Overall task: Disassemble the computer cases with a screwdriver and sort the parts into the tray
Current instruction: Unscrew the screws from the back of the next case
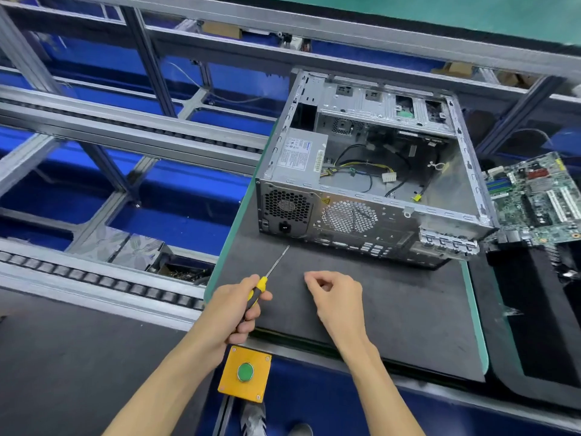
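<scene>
Nearest the person, a yellow box with a green button is fixed at the front edge of the table, just below the left wrist. The left hand has its grip closed round the yellow and black handle of a screwdriver, whose thin shaft points up and away toward the computer case; the tip stops short of the case and touches nothing. Just beside it, the right hand hovers over the dark mat, its grip narrow, fingers curled in with thumb and forefinger close together; whether something small is pinched there is too fine to tell. Farther back the case lies on its side with the side panel off, its rear fan grilles facing the person. Inside sit a grey power supply at the left and loose wires. A green circuit board lies just right of the case, over a black tray.
</scene>
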A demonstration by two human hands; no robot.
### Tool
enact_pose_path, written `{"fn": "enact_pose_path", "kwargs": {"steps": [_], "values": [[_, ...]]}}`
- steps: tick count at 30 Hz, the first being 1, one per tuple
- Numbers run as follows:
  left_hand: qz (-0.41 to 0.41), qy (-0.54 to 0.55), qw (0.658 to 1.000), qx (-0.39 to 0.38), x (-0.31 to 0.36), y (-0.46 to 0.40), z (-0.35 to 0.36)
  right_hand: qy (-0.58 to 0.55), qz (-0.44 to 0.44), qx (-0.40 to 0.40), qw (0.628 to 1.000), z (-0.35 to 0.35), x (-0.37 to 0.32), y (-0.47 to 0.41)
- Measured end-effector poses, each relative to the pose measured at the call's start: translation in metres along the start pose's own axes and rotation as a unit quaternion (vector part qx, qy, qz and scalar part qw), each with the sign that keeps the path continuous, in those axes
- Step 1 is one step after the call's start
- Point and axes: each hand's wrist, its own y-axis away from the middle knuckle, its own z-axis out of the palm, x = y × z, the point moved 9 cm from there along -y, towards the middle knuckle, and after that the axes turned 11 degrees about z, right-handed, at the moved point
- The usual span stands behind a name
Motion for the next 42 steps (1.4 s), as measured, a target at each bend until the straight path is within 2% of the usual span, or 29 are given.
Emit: {"fn": "enact_pose_path", "kwargs": {"steps": [5, 9, 18, 20, 23, 25, 27, 29, 31, 37, 42], "values": [[0.001, -0.021, 1.0, -0.011, -0.006, -0.006, 0.011, 0.017, -0.022, 0.02, 0.999, -0.011, 0.007, 0.006], [0.004, -0.026, 0.999, -0.018, -0.005, -0.007, 0.015, 0.089, -0.078, 0.057, 0.991, -0.016, -0.003, 0.011], [0.006, -0.017, 1.0, -0.004, -0.003, -0.003, 0.01, 0.137, -0.063, 0.038, 0.988, -0.014, 0.002, 0.004], [0.019, -0.017, 1.0, 0.007, 0.001, -0.002, 0.008, 0.08, -0.056, 0.046, 0.994, -0.019, -0.003, 0.003], [0.06, 0.003, 0.998, 0.017, 0.008, -0.001, 0.006, -0.099, 0.007, 0.023, 0.995, -0.017, -0.011, -0.001], [0.084, 0.029, 0.996, 0.017, 0.012, 0.002, 0.006, -0.25, 0.096, -0.074, 0.961, 0.008, -0.019, -0.003], [0.097, 0.039, 0.994, 0.005, 0.014, 0.006, 0.01, -0.33, 0.15, -0.173, 0.916, 0.037, -0.033, 0.0], [0.103, 0.027, 0.994, -0.004, 0.014, 0.01, 0.011, -0.343, 0.152, -0.227, 0.899, 0.057, -0.045, 0.004], [0.102, 0.016, 0.995, 0.004, 0.012, 0.011, 0.007, -0.338, 0.138, -0.245, 0.898, 0.07, -0.049, 0.006], [0.132, -0.038, 0.987, 0.085, 0.008, 0.004, -0.008, -0.35, 0.151, -0.214, 0.9, 0.085, -0.039, -0.002], [0.165, -0.06, 0.978, 0.111, 0.007, -0.007, -0.012, -0.34, 0.164, -0.198, 0.905, 0.097, -0.04, -0.013]]}}
